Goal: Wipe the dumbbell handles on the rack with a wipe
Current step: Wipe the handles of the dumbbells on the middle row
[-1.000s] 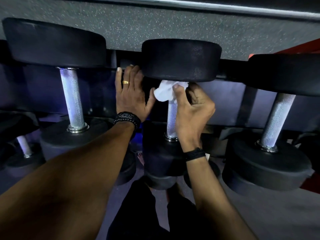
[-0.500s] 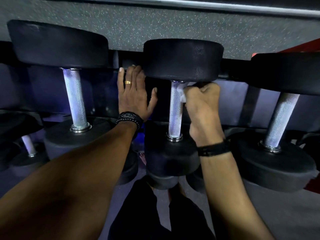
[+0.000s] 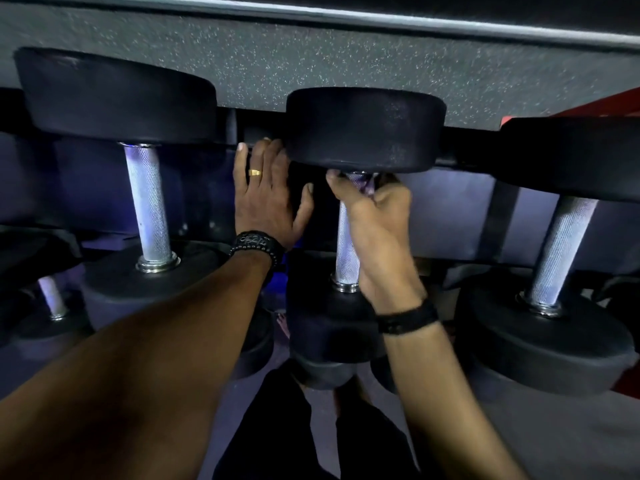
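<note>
Gripping the top of the middle dumbbell handle [image 3: 346, 251], the right hand [image 3: 375, 223] curls round it just under the far head [image 3: 365, 128]; the wipe [image 3: 367, 183] shows only as a sliver between the fingers. Left hand [image 3: 266, 199] lies flat, fingers straight, on the rack [image 3: 242, 129] beside that head, holding nothing. Neighbouring dumbbells: left handle [image 3: 149, 202], right handle [image 3: 561, 251], both well apart from the hands. Near head [image 3: 332, 327] partly hidden by the right wrist.
</note>
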A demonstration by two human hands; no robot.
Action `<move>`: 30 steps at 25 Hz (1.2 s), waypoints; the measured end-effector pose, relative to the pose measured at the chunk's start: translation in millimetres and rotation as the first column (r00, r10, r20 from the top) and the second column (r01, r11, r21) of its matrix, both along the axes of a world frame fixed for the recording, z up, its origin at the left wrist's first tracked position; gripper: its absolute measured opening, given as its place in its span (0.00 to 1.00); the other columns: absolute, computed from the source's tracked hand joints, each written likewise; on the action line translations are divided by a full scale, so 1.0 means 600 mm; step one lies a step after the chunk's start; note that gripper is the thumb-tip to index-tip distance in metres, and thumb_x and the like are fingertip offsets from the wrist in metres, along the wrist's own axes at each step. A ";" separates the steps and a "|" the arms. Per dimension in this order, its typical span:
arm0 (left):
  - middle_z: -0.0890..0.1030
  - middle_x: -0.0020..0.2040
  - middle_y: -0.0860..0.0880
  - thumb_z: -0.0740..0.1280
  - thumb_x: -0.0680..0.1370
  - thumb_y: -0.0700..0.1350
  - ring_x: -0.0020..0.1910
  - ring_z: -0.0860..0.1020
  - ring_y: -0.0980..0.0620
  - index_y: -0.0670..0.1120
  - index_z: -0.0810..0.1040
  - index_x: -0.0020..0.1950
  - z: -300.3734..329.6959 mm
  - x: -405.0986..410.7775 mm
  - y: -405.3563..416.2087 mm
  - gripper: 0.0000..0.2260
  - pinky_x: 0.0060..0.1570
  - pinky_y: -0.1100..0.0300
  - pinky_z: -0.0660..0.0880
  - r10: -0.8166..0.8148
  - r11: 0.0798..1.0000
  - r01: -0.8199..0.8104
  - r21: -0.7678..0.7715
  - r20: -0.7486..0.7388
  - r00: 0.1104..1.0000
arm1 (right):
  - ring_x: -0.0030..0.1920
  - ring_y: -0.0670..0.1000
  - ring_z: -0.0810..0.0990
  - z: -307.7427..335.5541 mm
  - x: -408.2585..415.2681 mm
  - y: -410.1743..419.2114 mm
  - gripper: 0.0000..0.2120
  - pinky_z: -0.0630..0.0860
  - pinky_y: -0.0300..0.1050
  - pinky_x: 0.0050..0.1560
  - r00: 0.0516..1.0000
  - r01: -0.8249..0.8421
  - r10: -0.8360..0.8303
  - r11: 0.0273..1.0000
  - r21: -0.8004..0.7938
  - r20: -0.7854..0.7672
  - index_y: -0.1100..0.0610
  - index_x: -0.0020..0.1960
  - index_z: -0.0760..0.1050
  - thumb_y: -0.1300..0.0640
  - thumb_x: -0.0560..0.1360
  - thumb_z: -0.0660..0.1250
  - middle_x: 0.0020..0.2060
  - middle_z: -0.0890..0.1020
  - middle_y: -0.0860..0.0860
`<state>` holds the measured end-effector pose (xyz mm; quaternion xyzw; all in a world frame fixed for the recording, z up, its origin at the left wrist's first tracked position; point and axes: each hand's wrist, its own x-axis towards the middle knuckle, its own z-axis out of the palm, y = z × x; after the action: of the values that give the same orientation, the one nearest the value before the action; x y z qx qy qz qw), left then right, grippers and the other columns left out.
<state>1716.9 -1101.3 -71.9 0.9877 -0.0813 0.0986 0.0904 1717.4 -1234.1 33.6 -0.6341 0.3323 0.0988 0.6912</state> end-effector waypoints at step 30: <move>0.73 0.68 0.35 0.57 0.78 0.54 0.71 0.67 0.36 0.33 0.68 0.69 0.030 0.004 0.000 0.28 0.74 0.36 0.53 -0.071 0.997 0.071 -0.006 -0.220 0.973 | 0.35 0.59 0.79 -0.009 -0.165 0.052 0.06 0.68 0.47 0.35 0.994 0.107 -0.049 0.463 -0.880 0.095 0.55 0.47 0.77 0.53 0.75 0.65 0.33 0.82 0.53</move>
<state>1719.1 -1101.4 -53.8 0.9891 -0.1061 -0.0148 0.1014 1618.3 -1203.0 28.4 -0.8864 0.3447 -0.1361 0.2775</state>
